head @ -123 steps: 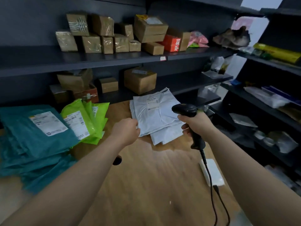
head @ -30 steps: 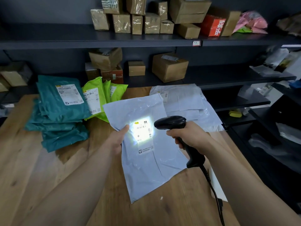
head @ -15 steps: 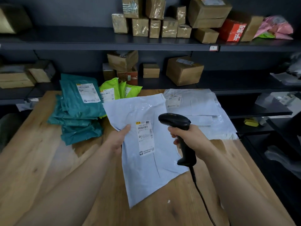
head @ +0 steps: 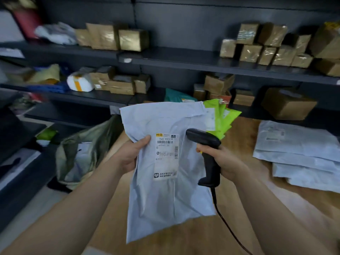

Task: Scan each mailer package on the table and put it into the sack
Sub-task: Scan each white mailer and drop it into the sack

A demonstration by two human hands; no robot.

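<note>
My left hand (head: 133, 156) pinches the left edge of a pale grey mailer (head: 165, 190), lifted off the wooden table (head: 193, 234) with its white label facing me. My right hand (head: 223, 161) grips the handle of a black corded scanner (head: 204, 139), whose head sits just right of the label. An olive-green sack (head: 81, 151) stands open on the floor left of the table, with a white package inside. More grey mailers (head: 298, 155) lie stacked at the table's right. Green mailers (head: 220, 118) and a teal mailer (head: 176, 97) peek out behind the held one.
Dark shelves (head: 184, 61) run along the back wall, loaded with taped cardboard boxes (head: 288, 105) and bagged parcels. Lower dark shelving (head: 22, 162) stands at the far left beside the sack. The scanner's cable (head: 226, 223) trails down over the table.
The scanner's light on the label has gone out. My view has swung left, bringing the sack into sight. The held mailer has moved left with my hand, toward the table's left edge.
</note>
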